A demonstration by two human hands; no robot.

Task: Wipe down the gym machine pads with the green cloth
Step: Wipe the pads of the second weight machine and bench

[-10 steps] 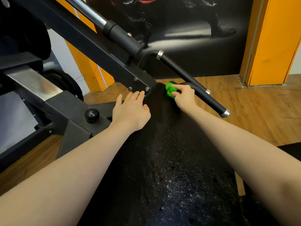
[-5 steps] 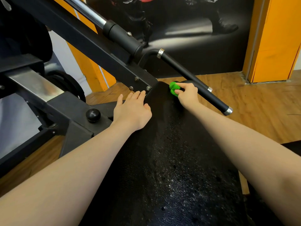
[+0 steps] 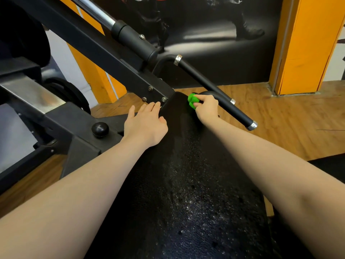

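Across the lower middle of the frame runs the long black pad (image 3: 186, 184), its pebbled skin speckled with pale flecks, narrowing toward its far end near the picture's centre. From the upper left a dark steel frame (image 3: 104, 58) slants down to meet that far end, bolted there, and a black handle bar (image 3: 214, 90) with chrome rings slopes from centre toward the right over the wooden floor (image 3: 280, 124). An orange pillar (image 3: 302, 43) stands at upper right. My left hand (image 3: 145, 126) lies flat on the pad's left edge, fingers straight and together, tips almost at the bolts. My right hand (image 3: 207, 107) is just right of centre at the pad's far end, fingers curled around the bunched green cloth (image 3: 192, 100), which sticks out on the hand's left side and presses against the pad. Both hands are near each other, the cloth between them. A round black knob (image 3: 100, 128) sits left of my left hand.
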